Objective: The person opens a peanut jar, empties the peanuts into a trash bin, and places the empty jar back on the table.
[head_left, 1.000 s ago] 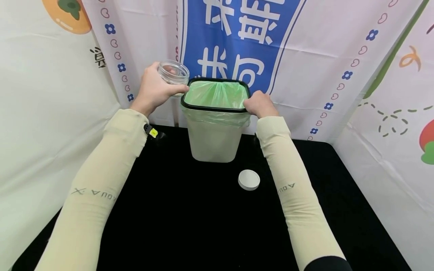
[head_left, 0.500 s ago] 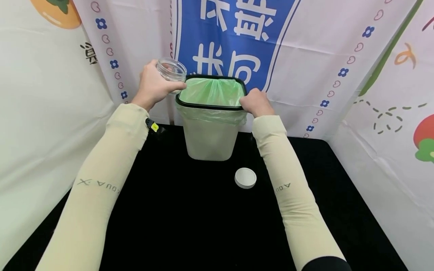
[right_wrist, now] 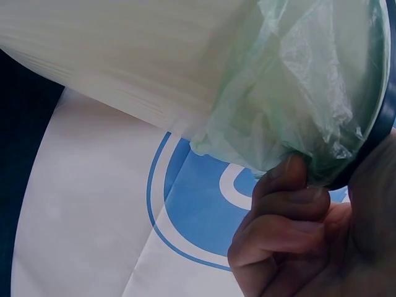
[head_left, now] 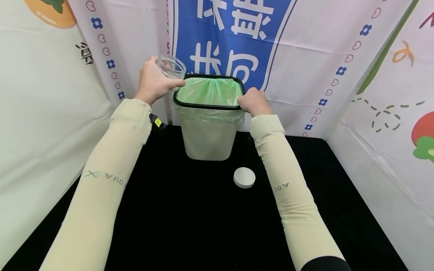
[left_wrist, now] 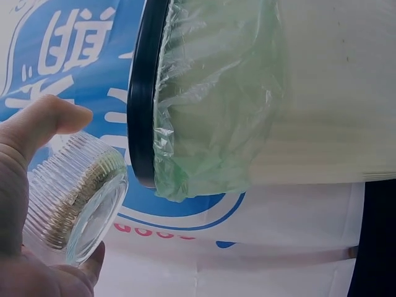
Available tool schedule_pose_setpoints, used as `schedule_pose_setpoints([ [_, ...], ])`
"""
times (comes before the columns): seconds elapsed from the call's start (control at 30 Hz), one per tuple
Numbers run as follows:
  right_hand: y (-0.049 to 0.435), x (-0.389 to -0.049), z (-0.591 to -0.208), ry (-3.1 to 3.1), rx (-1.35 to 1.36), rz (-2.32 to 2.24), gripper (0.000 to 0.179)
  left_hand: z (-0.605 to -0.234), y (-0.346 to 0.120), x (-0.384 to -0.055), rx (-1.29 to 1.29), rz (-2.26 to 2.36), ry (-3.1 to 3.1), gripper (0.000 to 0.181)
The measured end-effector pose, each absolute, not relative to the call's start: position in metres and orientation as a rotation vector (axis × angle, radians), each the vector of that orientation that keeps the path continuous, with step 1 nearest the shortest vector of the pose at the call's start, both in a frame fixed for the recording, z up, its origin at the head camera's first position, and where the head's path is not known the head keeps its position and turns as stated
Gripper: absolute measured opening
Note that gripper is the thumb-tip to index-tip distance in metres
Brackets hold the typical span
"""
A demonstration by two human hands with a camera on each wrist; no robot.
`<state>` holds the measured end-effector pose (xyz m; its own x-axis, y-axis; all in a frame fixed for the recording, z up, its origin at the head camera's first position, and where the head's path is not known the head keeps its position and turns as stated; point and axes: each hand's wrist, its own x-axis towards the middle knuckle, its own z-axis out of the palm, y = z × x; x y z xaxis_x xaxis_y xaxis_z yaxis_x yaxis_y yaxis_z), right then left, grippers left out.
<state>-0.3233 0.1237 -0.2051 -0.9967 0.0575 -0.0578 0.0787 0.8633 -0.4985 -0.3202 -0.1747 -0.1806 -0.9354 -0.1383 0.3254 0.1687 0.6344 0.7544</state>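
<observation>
Beside the left side of the bin, my left hand [head_left: 154, 81] holds a clear ribbed glass jar [head_left: 171, 67], its open mouth facing up in the head view. The left wrist view shows brownish granular matter [left_wrist: 80, 198] near the jar's base. The pale trash bin [head_left: 208, 139] stands upright with a black rim [head_left: 208, 107] and a green bag [head_left: 213, 92] lining it, folded over the outside. On the bin's right, my right hand [head_left: 255, 102] grips the rim and bag edge with curled fingers [right_wrist: 278, 232]. The bin's floor is hidden.
A round white lid [head_left: 244, 177] lies on the black tabletop [head_left: 190, 210] in front of the bin. Close behind the bin hangs a printed curtain [head_left: 291, 75], and similar white sheets [head_left: 44, 86] close off both sides.
The head view has shifted a little, so the scene slides left. My left hand and the jar rise slightly and come closer to the bin. My right hand keeps its grip on the rim.
</observation>
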Motion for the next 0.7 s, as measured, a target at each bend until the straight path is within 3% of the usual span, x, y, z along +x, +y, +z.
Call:
schedule_pose_setpoints([
  [0.7,0.123,-0.323,-0.204,3.002,0.131,-0.801,0.013,-0.179,-0.164,-0.331,-0.107,-1.055,-2.474,0.09],
])
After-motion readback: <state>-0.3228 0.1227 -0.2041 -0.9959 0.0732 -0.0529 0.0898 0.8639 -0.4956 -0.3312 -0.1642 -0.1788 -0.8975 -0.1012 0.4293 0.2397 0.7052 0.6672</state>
